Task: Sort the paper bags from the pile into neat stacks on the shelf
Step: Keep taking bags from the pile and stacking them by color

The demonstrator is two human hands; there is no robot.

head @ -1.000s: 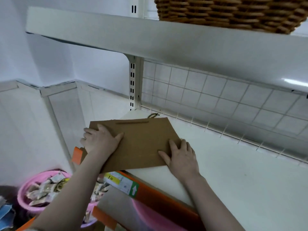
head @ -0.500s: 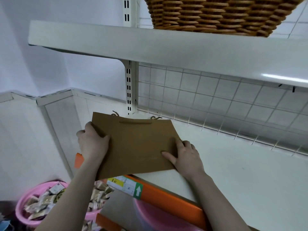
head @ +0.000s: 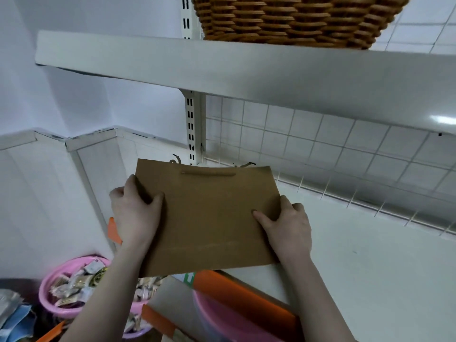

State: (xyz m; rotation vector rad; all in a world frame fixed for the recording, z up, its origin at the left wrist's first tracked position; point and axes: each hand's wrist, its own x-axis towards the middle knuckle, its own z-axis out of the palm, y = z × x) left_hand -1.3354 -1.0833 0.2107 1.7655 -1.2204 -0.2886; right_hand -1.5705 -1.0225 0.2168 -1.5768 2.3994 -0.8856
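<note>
On the white lower shelf [head: 357,262] of a store rack, backed by a white wire grid panel [head: 320,146] and roofed by a second white shelf [head: 222,67] that carries a woven wicker basket [head: 296,18], a person holds a flat brown paper bag [head: 209,218] at the shelf's left front corner. The bag lies roughly level, its near edge overhanging the orange shelf edge strip [head: 241,292] and its twisted cord handles poking out at the far edge beside the slotted upright [head: 191,129]. The left hand [head: 134,213] grips the bag's left edge, thumb on top and fingers curled round the side; the right hand [head: 286,228] grips the right edge, thumb laid flat on the paper and fingers wrapped at the border. Whether the bag's underside touches the shelf cannot be told. Below the shelf, at lower left, a pink plastic basin [head: 61,292] holds small wrapped packets [head: 74,287], and part of another pink tub [head: 222,319] shows beneath the orange strip.
</note>
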